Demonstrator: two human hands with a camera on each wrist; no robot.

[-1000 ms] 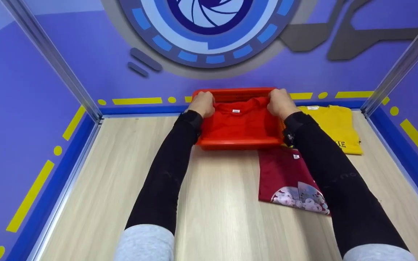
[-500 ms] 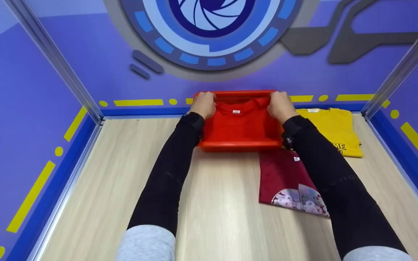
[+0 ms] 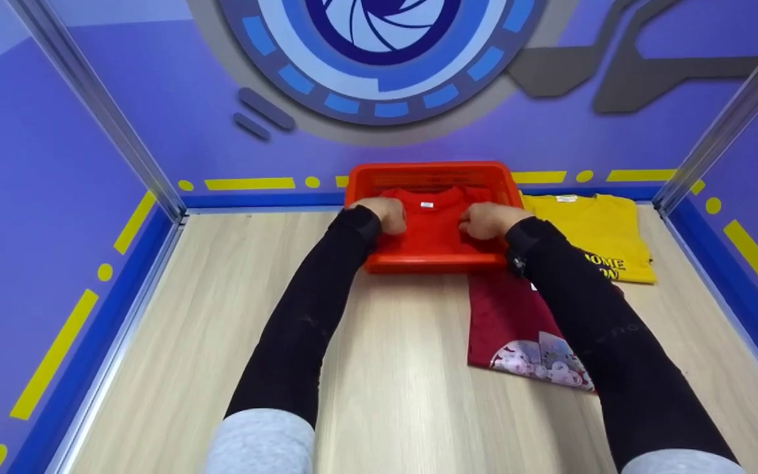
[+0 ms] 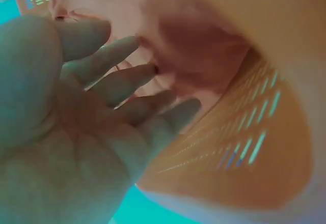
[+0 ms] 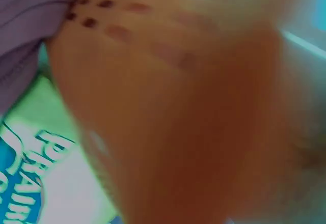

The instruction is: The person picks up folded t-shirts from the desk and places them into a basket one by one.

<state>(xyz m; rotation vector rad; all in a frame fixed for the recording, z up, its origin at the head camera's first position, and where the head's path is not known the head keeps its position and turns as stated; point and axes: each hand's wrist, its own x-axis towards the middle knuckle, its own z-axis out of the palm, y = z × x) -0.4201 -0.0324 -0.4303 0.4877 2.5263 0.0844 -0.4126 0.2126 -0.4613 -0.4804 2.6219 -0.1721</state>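
Observation:
A red plastic basket (image 3: 435,263) stands against the back wall, with a folded red T-shirt (image 3: 431,220) inside, its white neck label facing up. My left hand (image 3: 387,214) reaches over the left side of the basket, above the shirt. In the left wrist view its fingers (image 4: 127,81) are spread and loosely bent, near or touching the cloth. My right hand (image 3: 486,220) is at the shirt's right side inside the basket. Its fingers show straight at the top left corner of the left wrist view. The right wrist view shows mostly blurred basket wall (image 5: 153,107).
Right of the basket lies a folded yellow T-shirt (image 3: 583,227) with black lettering. A folded dark red T-shirt (image 3: 504,316) with a printed picture lies in front, partly under my right forearm. Blue panels (image 3: 89,164) border the wooden tabletop (image 3: 399,395).
Both hands have let go of the basket's rim and moved inward and down to the red T-shirt. The basket shows little movement.

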